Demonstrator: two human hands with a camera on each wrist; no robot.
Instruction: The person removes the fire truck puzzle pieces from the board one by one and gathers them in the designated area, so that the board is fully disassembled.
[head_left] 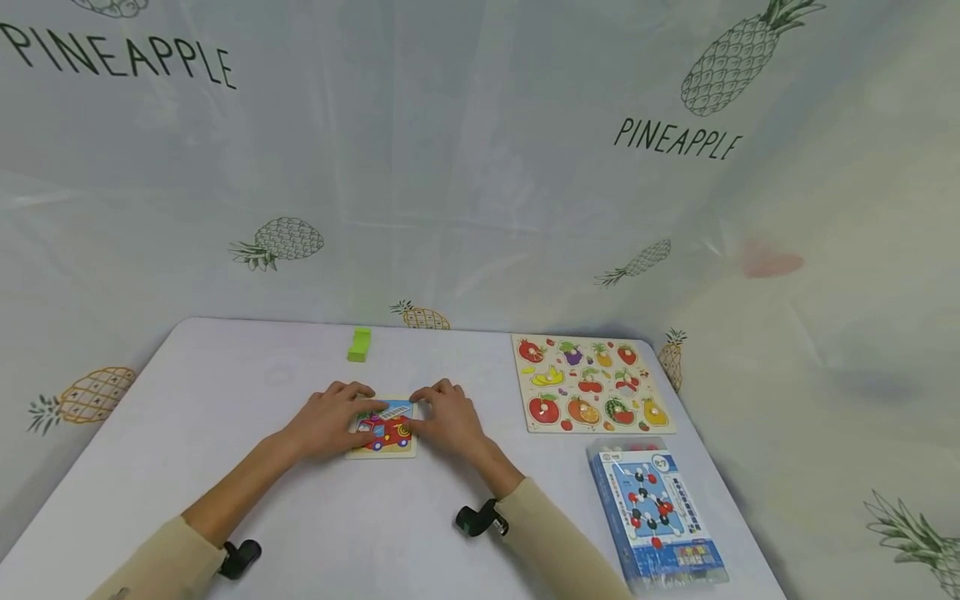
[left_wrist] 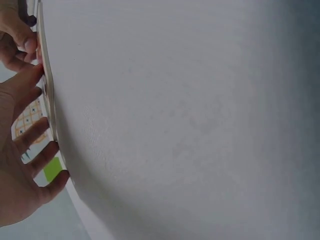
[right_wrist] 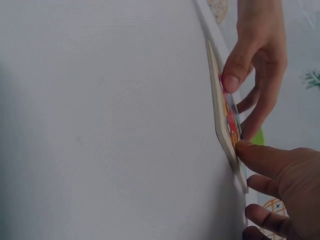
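A small wooden puzzle board [head_left: 382,454] with a red fire truck picture lies flat on the white table. My left hand [head_left: 327,421] rests over its left side, thumb and index finger touching the picture, other fingers spread on the table beyond. At the right side is my right hand [head_left: 452,423], its thumb and index fingertip on the board's right edge. Seen in the right wrist view, the left thumb [right_wrist: 231,83] presses on the picture while the right thumb [right_wrist: 250,152] touches the near end. The hands partly cover the picture.
Light green blocks [head_left: 360,344] sit near the table's back edge. A fruit puzzle board [head_left: 573,392] lies at the back right, and a blue-and-white boxed molecule model set [head_left: 656,512] in front of it. A pineapple-print curtain [head_left: 480,167] hangs behind the table.
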